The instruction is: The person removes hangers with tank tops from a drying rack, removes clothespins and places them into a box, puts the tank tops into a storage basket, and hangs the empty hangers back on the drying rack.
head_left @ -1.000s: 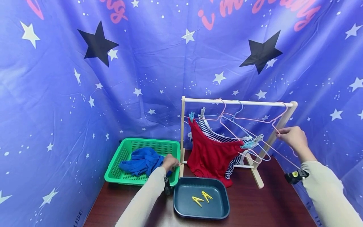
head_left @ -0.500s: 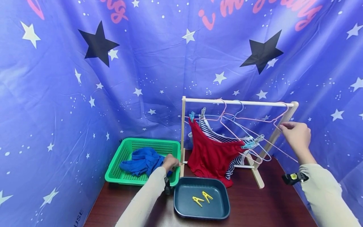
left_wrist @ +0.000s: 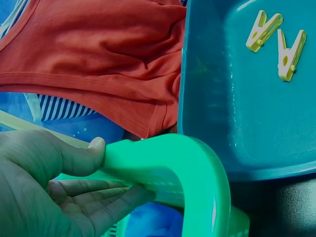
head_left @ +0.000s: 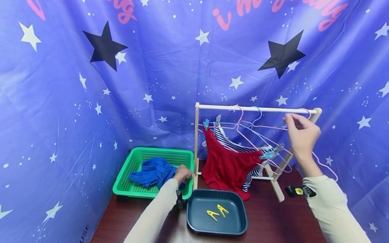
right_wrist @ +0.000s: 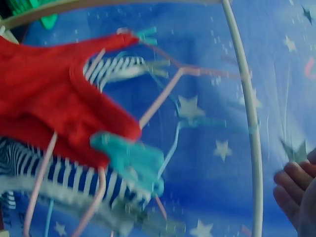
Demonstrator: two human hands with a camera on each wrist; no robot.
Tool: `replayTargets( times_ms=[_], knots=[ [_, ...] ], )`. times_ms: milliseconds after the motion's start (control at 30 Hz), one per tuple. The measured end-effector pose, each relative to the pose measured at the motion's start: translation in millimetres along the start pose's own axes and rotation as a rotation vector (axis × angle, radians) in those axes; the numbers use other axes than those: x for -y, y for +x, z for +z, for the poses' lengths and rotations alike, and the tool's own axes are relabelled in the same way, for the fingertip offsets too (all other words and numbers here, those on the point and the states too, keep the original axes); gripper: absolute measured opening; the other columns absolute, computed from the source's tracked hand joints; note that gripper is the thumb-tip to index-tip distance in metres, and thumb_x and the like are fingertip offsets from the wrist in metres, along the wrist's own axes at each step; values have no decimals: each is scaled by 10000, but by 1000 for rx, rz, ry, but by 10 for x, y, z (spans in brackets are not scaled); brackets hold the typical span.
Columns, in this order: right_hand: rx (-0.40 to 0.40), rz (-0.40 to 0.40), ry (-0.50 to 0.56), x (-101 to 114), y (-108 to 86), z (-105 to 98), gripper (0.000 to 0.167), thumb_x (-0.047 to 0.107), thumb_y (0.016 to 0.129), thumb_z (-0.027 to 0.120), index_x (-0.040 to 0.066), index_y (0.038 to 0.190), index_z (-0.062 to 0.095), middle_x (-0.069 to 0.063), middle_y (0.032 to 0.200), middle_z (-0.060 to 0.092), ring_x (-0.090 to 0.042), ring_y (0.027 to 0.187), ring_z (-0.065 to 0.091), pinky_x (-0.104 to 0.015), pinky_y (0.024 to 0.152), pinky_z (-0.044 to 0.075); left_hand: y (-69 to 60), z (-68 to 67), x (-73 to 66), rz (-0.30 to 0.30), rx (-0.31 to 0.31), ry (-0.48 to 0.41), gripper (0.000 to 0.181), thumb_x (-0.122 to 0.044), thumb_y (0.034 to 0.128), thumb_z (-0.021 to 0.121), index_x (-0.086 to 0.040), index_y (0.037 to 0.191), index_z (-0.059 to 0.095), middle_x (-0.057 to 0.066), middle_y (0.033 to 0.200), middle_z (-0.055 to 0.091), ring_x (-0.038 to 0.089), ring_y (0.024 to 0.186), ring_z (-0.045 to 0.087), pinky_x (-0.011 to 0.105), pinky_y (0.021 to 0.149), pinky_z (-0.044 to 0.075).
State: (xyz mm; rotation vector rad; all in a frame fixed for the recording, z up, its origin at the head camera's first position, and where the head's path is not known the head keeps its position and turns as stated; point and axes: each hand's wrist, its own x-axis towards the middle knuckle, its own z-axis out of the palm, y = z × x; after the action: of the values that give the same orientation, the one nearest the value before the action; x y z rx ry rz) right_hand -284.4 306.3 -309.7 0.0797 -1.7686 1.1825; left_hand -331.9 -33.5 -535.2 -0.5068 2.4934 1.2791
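My left hand (head_left: 183,172) grips the right rim of a green basket (head_left: 165,152), its thumb (left_wrist: 91,155) on the outside and fingers inside. A crumpled blue garment (head_left: 156,172) lies in the basket. My right hand (head_left: 304,135) is raised in front of the wooden rack's right end, loosely curved and holding nothing visible. It partly hides an unloaded pink hanger (head_left: 271,127) on the rack's top bar (head_left: 225,108). Red briefs (head_left: 228,165) hang from another pink hanger by light blue clothespins (head_left: 267,155). Behind them a navy-and-white striped garment (head_left: 240,147) hangs from a blue hanger.
Two yellow clothespins (head_left: 212,215) lie in a dark tray (head_left: 231,229) in front of the rack. The briefs' lower edge hangs near the tray's back rim. A blue star-printed cloth (head_left: 170,77) stands behind the dark wooden table (head_left: 273,226).
My right hand has let go of the right pink hanger and moved left and up toward the top bar. That hanger has swung. My left hand stays on the basket rim.
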Motion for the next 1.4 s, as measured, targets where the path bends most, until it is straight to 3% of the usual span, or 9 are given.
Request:
replayTargets(
  times_ms=[167,367,467,600,633,767,1033,1200,1400],
  knots=[
    [253,-33,-61,89,-133,179,200,150,944,730,-40,957,789,337,735,656,143,674,635,-52,609,455,-23,-7,6,18,2,29,168,-55,862,786,51,925,672,180,897,673,361,794,748,384,706,629],
    [504,-58,-211,75,-225,372,215,191,956,722,-1,1024,790,-136,871,786,186,690,562,-41,644,423,-7,12,24,24,-8,18,124,-5,860,752,40,893,641,143,848,627,325,794,731,377,700,630],
    [587,-38,-276,13,-257,470,238,192,961,716,-1,1086,776,-205,992,774,22,784,681,-96,705,466,-22,12,21,25,-14,9,102,22,859,731,45,897,639,138,833,615,319,789,727,372,691,629],
    [676,-17,-335,-56,-310,569,257,159,972,694,-21,1147,749,-223,1081,753,-357,952,750,-383,810,575,-57,18,3,20,-28,1,119,15,855,750,56,913,655,150,842,633,337,807,734,386,699,633],
    [694,-15,-339,-66,-323,589,259,145,971,691,-31,1154,743,-232,1086,748,-393,973,742,-465,827,569,-58,21,2,18,-31,2,124,10,854,757,58,911,657,152,842,636,339,808,736,386,700,633],
    [748,3,-350,-98,-372,668,260,105,969,678,-47,1175,727,-245,1085,743,-416,974,733,-556,848,553,-63,29,-5,12,-44,18,139,-7,849,775,59,901,664,158,841,647,339,791,740,376,692,631],
    [768,61,-370,-148,-455,801,269,85,972,670,-51,1199,716,-233,1065,750,-392,983,736,-512,868,558,-61,16,-15,25,-36,32,197,-39,845,801,78,945,679,196,880,673,370,797,757,401,705,637],
    [771,96,-360,-159,-477,854,236,50,982,626,-56,1165,730,-212,929,772,-358,885,753,-314,735,508,-66,20,-13,16,-38,48,148,-17,856,769,66,924,668,180,856,658,355,793,752,376,692,630],
    [750,170,-300,-175,-477,892,238,1,990,565,-98,1142,719,-240,909,763,-377,800,758,-107,588,443,-69,21,-21,9,-48,62,118,-15,858,759,49,885,664,162,832,651,340,781,751,349,676,620]
  ],
)
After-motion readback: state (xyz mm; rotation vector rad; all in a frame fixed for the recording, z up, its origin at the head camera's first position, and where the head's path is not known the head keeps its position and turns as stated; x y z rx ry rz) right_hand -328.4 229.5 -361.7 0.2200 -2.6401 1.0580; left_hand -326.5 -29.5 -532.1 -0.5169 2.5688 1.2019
